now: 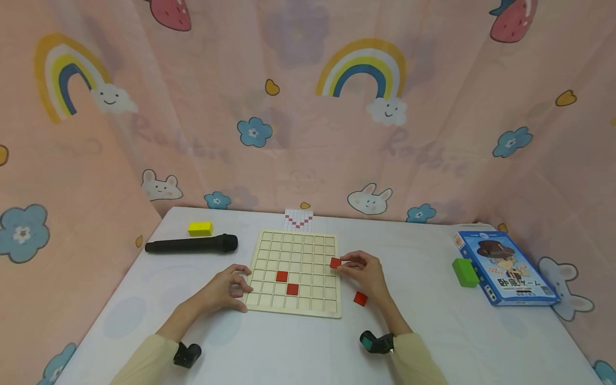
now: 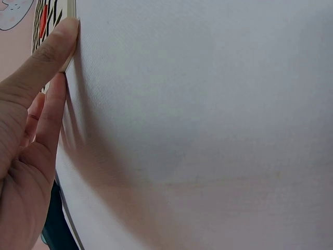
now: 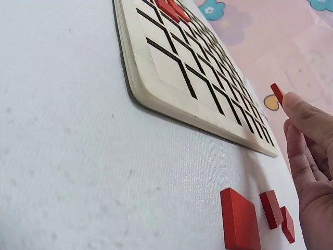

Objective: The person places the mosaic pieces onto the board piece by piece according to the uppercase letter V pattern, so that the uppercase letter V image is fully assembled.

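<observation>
Right hand (image 1: 364,274) is pinching red square tile (image 1: 335,262), likely light, rigid, best edge-held; left hand (image 1: 223,289) is gripping gridded board (image 1: 318,278).

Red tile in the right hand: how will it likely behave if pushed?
The red tile is probably stiff: its edges look straight. It seems light, being small and held in just a pinch by the right hand. Thin and square, it would likely slide rather than roll.

Beside the board (image 1: 305,277), red tiles (image 3: 242,221) obstruct open room.
</observation>
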A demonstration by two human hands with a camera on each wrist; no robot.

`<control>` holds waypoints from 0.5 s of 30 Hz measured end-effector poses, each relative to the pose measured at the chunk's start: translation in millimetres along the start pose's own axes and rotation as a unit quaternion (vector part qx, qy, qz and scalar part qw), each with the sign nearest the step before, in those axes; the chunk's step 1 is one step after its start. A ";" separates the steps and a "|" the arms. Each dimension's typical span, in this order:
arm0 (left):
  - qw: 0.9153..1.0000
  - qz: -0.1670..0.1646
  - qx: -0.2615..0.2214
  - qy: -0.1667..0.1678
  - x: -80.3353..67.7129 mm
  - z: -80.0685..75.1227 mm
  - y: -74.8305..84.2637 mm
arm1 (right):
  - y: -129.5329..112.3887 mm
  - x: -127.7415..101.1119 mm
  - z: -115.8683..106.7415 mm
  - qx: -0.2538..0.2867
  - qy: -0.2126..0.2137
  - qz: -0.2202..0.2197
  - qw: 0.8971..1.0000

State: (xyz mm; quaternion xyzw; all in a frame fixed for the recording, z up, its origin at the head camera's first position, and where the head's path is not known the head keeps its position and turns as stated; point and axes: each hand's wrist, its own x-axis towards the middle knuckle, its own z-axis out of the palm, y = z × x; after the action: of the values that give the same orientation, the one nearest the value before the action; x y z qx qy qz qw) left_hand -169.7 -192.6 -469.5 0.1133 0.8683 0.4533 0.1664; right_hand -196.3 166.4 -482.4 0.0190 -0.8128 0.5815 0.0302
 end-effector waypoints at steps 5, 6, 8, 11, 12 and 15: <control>1.000 -0.008 -0.005 0.002 0.9 0.1 -0.8 | -3.3 5.1 13.5 0.023 -0.012 -0.016 1.000; 1.000 -0.009 -0.005 0.003 1.0 0.2 -1.0 | -3.9 5.9 16.5 0.029 -0.015 -0.015 0.999; 1.000 -0.009 -0.006 0.003 1.3 0.3 -1.6 | -5.0 7.0 23.0 0.024 -0.017 -0.015 0.999; 1.000 -0.007 -0.006 0.004 1.4 0.7 -2.5 | -7.3 7.2 33.0 0.013 -0.022 -0.020 0.999; 1.000 -0.006 -0.006 0.004 1.5 0.8 -2.9 | -8.3 7.4 36.3 0.010 -0.023 -0.018 1.000; 1.000 -0.006 -0.006 0.006 1.0 1.0 -3.4 | -11.1 8.2 46.3 0.009 -0.031 -0.016 0.999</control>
State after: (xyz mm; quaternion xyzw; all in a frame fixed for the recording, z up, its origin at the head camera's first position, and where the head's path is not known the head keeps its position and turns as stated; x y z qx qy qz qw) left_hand -170.4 -193.3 -473.0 0.1044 0.8672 0.4581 0.1650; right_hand -205.0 119.1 -486.3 0.0503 -0.8077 0.5873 0.0146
